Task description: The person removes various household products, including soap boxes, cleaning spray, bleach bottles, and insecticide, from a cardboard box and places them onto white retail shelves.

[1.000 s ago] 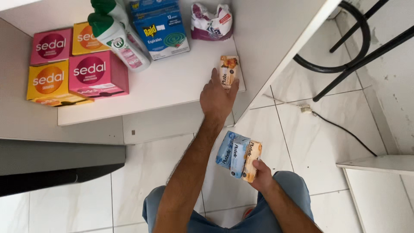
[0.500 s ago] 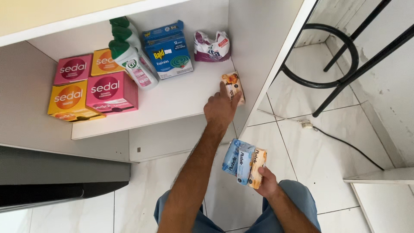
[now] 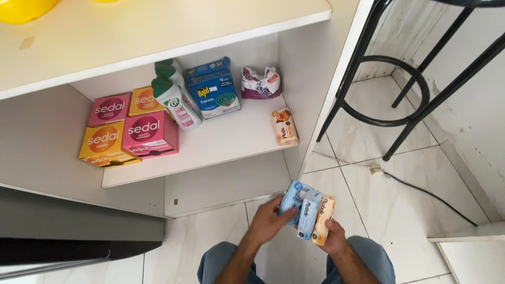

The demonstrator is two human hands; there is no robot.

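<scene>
- Down at six o'clock, the person's knees in blue trousers point(image 3: 368, 257) sit over the white tiled floor point(image 3: 368, 194).
- Just above them, both hands meet on a small stack of soap bars.
- Right hand point(image 3: 330, 239) is underneath at five o'clock, fingers curled up around the stack's lower end, pinching the peach soap bar point(image 3: 323, 221).
- Left hand point(image 3: 265, 223) comes in from seven o'clock, fingers pressed onto the side of the pale blue soap bars point(image 3: 301, 208), thumb across their face.
- The blue bars lie touching the peach one, side by side, tilted, all held above the floor and clear of the shelf.
- At three o'clock, a black cable with a plug point(image 3: 374, 169) trails over the tiles.
- Moving up: the white shelf point(image 3: 221, 147) of the cabinet runs across the middle.
- At its right end, about one o'clock from the hands, one more peach soap bar point(image 3: 284, 127) lies flat, alone, near the front edge.
- At ten o'clock, four square boxes sit two by two, touching: a yellow box point(image 3: 103, 143) and a pink box point(image 3: 149, 133) in front, a second pink box point(image 3: 109, 109) and an orange box point(image 3: 145, 100) behind.
- Just beside them, two white bottles with green caps point(image 3: 173, 100) lean back.
- At twelve, a blue box point(image 3: 214, 89) stands at the back, with a crumpled white and purple packet point(image 3: 260, 82) to its right.
- Farther right, at two o'clock, the black metal legs of a stool point(image 3: 400, 68) stand on the floor.
- Top of view: the cream bench point(image 3: 158, 31) above the shelf, a yellow bowl point(image 3: 23, 8) at its eleven o'clock corner.
</scene>
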